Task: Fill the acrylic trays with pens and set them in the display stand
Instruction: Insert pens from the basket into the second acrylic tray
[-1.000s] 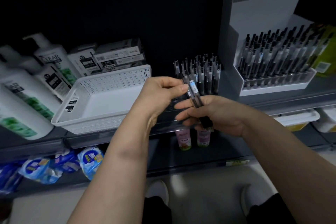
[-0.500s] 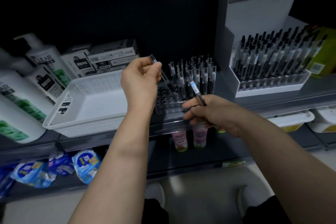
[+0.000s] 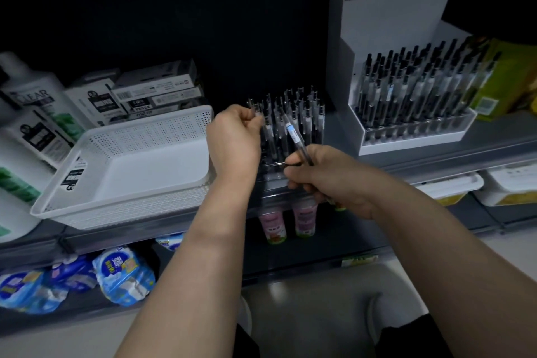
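A clear acrylic tray (image 3: 293,125) stands on the shelf in the middle, with several upright pens in its holes. My left hand (image 3: 234,141) pinches the top of one pen (image 3: 257,112) at the tray's left side; its lower end is hidden behind the hand. My right hand (image 3: 325,174) grips a few pens in front of the tray, and one clear pen with a blue label (image 3: 295,136) sticks up and to the left from its fingers. To the right, a white display stand (image 3: 401,38) holds a full tray of black-capped pens (image 3: 412,90).
A white perforated basket (image 3: 130,166) sits on the shelf left of the tray. Shampoo bottles (image 3: 35,113) and small boxes (image 3: 151,93) stand behind it. Pink bottles (image 3: 286,224) and blue packs (image 3: 122,279) fill the lower shelves. A green package (image 3: 499,78) leans right of the stand.
My left hand took one pen from the bundle in my right hand, lifted it left, then brought it down to the tray's left side. My right hand has stayed in front of the tray.
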